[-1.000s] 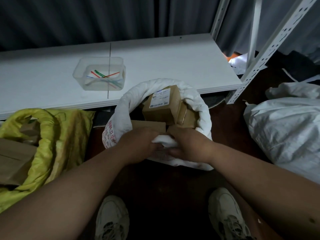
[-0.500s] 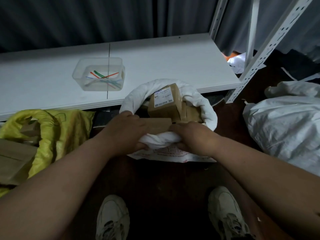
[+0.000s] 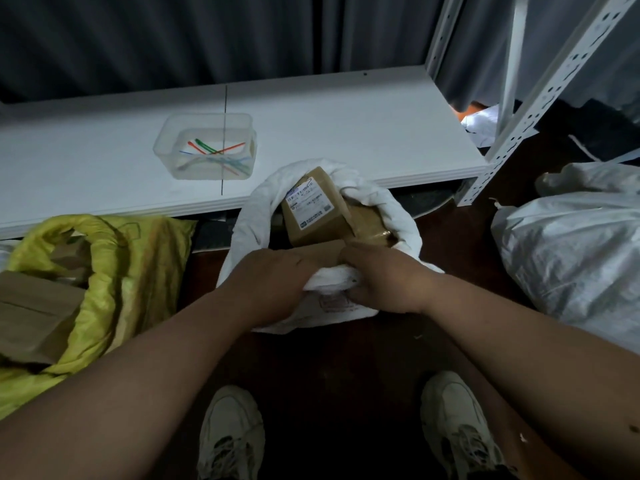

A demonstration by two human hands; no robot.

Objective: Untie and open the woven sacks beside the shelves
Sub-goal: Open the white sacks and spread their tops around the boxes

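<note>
A white woven sack (image 3: 259, 206) stands open on the floor in front of the low shelf, its mouth rolled down into a thick rim. Brown cardboard boxes (image 3: 313, 206) fill it, one with a white label on top. My left hand (image 3: 273, 282) and my right hand (image 3: 384, 275) both grip the near part of the rolled rim, side by side, fingers curled over it. To the left lies a yellow woven sack (image 3: 114, 258), also open, with brown boxes inside. A white sack (image 3: 571, 254) at the right looks closed; its tie is not visible.
A white shelf board (image 3: 346, 133) runs behind the sacks, carrying a clear plastic tub (image 3: 206, 145) with several coloured ties. A perforated white shelf upright (image 3: 533, 105) stands at the right. My two white shoes (image 3: 232, 434) are on the dark floor below.
Both hands have rolled the near rim of the white sack further down and outward; the red print on the sack front now shows below my hands.
</note>
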